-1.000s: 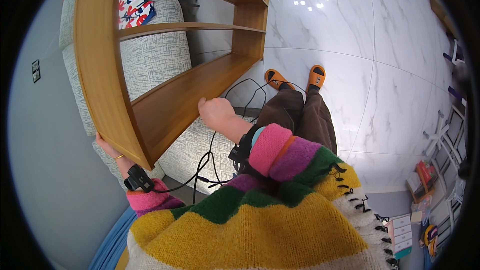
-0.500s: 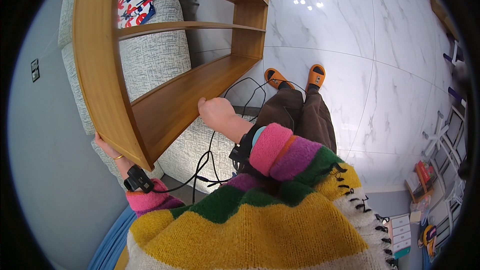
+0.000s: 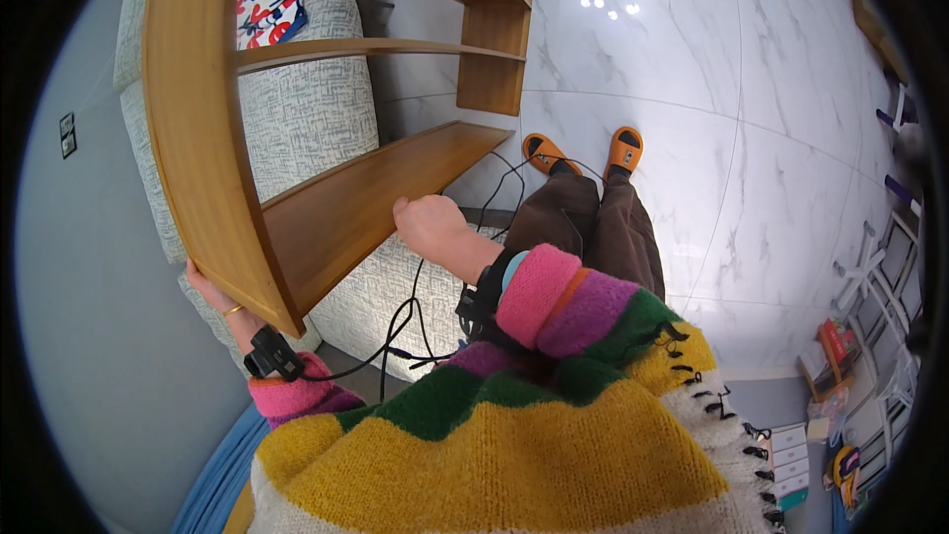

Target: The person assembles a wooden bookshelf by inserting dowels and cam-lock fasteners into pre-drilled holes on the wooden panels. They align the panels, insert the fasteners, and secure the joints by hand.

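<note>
A wooden shelf unit (image 3: 203, 129) with several boards stands at the left. Its nearest board (image 3: 346, 208) joins the long left panel, but its far right end sits apart from the short right-hand panel (image 3: 491, 74), leaving a gap. My right hand (image 3: 435, 227) is closed on the near edge of this board, about midway along. At the lower left corner, my left hand (image 3: 213, 292) grips the outside of the long panel; part of its fingers is hidden. Black cables (image 3: 410, 311) hang between my wrists.
Behind and under the shelf is a light grey patterned sofa (image 3: 301, 109) with a red, white and blue patterned cloth (image 3: 267, 5). My feet in orange slippers (image 3: 625, 150) stand on the marbled floor (image 3: 682, 59). A grey wall (image 3: 99, 267) is at left; white drawers (image 3: 791, 460) stand lower right.
The nearest board's far end has come away from the right-hand panel, opening a gap there. My right hand has shifted very slightly with the board; my left hand stays in place.
</note>
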A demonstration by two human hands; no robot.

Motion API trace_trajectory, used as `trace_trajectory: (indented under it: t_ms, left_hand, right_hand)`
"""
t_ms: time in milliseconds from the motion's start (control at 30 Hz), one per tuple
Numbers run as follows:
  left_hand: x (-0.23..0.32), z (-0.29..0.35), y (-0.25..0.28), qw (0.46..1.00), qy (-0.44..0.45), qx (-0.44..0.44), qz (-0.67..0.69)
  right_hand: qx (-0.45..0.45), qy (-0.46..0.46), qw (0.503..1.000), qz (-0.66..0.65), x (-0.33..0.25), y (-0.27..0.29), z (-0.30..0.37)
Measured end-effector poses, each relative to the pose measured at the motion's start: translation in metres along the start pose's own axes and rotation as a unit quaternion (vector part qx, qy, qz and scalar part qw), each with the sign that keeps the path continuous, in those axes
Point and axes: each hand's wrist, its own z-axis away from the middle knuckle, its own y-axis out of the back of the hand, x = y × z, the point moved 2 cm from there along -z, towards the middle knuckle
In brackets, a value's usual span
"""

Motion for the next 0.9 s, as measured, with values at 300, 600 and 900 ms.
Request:
trace_trajectory:
  t_ms: [300,600,900]
  left_hand:
    - [0.004,0.004,-0.004,0.999,0.033,0.002,0.026]
    - [-0.001,-0.003,0.001,1.000,-0.013,0.006,-0.026]
    - [-0.016,-0.019,0.018,0.998,-0.035,-0.048,-0.033]
  right_hand:
    - [0.011,-0.008,1.000,-0.003,0.003,0.003,-0.002]
    - [0.007,-0.003,1.000,0.011,0.003,0.003,-0.004]
    - [0.015,0.000,1.000,0.021,0.004,-0.002,-0.004]
